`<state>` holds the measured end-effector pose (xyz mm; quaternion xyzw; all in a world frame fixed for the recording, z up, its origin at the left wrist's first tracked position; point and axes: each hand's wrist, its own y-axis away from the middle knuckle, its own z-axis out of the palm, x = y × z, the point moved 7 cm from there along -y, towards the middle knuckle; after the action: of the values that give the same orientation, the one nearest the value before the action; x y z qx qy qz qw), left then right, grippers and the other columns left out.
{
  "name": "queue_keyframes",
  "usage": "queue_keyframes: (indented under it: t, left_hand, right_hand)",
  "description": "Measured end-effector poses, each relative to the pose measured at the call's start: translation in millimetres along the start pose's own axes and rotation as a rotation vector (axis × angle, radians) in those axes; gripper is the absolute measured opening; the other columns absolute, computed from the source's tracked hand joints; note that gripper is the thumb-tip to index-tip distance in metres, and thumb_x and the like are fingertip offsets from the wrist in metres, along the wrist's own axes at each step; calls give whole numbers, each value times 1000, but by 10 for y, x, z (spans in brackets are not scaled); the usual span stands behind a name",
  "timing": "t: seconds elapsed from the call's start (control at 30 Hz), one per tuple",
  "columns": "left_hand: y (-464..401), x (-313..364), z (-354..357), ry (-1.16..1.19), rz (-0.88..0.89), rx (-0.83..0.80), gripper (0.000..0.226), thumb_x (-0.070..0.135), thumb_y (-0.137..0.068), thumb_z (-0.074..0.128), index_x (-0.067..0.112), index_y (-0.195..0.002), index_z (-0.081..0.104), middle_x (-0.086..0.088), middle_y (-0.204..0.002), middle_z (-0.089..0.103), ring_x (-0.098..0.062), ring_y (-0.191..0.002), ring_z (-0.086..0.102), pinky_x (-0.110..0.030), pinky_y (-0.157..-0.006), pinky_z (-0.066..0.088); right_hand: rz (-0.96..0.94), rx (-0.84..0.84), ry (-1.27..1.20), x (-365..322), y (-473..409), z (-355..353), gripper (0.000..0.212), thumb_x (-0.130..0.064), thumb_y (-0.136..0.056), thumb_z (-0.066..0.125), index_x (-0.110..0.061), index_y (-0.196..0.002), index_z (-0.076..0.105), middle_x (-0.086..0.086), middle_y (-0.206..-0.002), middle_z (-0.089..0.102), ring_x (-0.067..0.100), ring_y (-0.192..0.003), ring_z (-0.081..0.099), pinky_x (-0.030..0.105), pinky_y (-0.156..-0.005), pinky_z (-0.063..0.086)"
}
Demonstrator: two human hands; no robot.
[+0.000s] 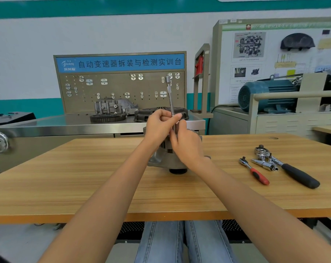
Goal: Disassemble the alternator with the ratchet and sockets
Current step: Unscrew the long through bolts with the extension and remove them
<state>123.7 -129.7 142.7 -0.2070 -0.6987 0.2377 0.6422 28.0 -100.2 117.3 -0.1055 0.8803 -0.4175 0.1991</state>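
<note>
Mid-counter (66, 168), my left hand (159, 123) and right hand (187, 147) pinch the extension (170, 95) upright on the alternator (161, 158); ratchets (256, 170) lie well apart rightward.

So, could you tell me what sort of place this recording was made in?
Most likely an automotive training workshop. A tool pegboard with a blue banner stands on a steel bench beside gearbox parts, a diagram teaching board rises behind a blue electric motor, and an alternator sits on the wooden table.

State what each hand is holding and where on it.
Both hands hold the extension bar standing upright over the alternator. The left hand pinches its lower shaft; the right hand grips just below, where the bar's end is hidden.
</note>
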Motion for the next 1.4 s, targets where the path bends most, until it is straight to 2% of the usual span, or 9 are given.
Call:
queue_keyframes:
  t: [0.3, 0.47, 0.6, 0.8, 0.93, 1.07, 1.23, 1.3, 1.4]
  left_hand:
    - [51, 24, -1, 30, 37, -75, 13, 21, -94, 60, 25, -86, 70, 4, -83, 70, 8, -61, 57, -10, -58, 43]
    - [2, 33, 14, -31, 11, -56, 8, 20, -87, 70, 14, -84, 64, 5, -70, 60, 7, -58, 57, -9, -57, 44]
    - [-34, 22, 34, -66, -22, -32, 19, 21, -82, 75, 16, -77, 57, 2, -72, 59, -7, -68, 57, -21, -63, 45]
    - [-62, 51, 16, -118, -39, -138, 12, 27, -89, 67, 19, -88, 59, 5, -74, 59, -1, -60, 55, -15, -52, 44]
    - [-2, 41, -97, -95, 18, -130, 8, 15, -96, 54, 17, -103, 59, 3, -90, 62, -4, -76, 58, -12, -63, 49]
    - [102, 102, -44, -388, 187, -190, 16, 8, -94, 52, 13, -103, 65, 13, -90, 59, 0, -82, 55, -6, -70, 43]
    - [193, 129, 53, -675, 308, -246, 18, 20, -93, 56, 9, -88, 70, -2, -91, 64, -15, -89, 55, -30, -79, 42]
    - [191, 125, 38, -657, 277, -281, 20, 23, -93, 58, 17, -76, 66, -2, -88, 66, -14, -86, 58, -28, -76, 43]
    - [178, 120, 28, -683, 253, -353, 12, 22, -92, 61, 21, -82, 67, 5, -89, 66, -7, -85, 58, -12, -71, 40]
  right_hand:
    - [-56, 27, 50, -15, -12, -3, 34, -31, -103, 30, -8, -108, 54, 3, -77, 58, 13, -62, 46, 21, -45, 23]
    - [-19, -30, -87, 38, -32, 28, 34, -29, -103, 28, -11, -99, 57, -3, -71, 53, 15, -64, 51, 28, -54, 32]
    - [74, -141, -373, 104, -153, 34, 21, -33, -99, 39, -20, -104, 54, -6, -63, 51, 10, -56, 49, 26, -52, 38]
    - [107, -199, -528, 147, -263, -25, 21, -27, -97, 49, -11, -89, 61, -3, -60, 50, 8, -53, 44, 25, -53, 38]
    - [157, -209, -556, 168, -299, -57, 33, -28, -98, 47, 2, -91, 59, 3, -64, 49, 14, -58, 45, 29, -58, 39]
    - [252, -178, -664, 284, -331, -126, 29, -26, -98, 46, -1, -94, 60, -2, -64, 51, 9, -57, 46, 24, -57, 37]
    - [278, -132, -701, 384, -349, -162, 27, -22, -98, 47, 1, -96, 59, 1, -65, 50, 11, -57, 46, 25, -56, 40]
    - [289, -133, -722, 406, -352, -148, 20, -21, -98, 47, -5, -94, 57, 1, -66, 51, 10, -56, 47, 23, -55, 41]
    - [262, -228, -671, 399, -308, -45, 19, -22, -98, 47, -5, -102, 56, -2, -67, 55, 8, -56, 49, 22, -58, 44]
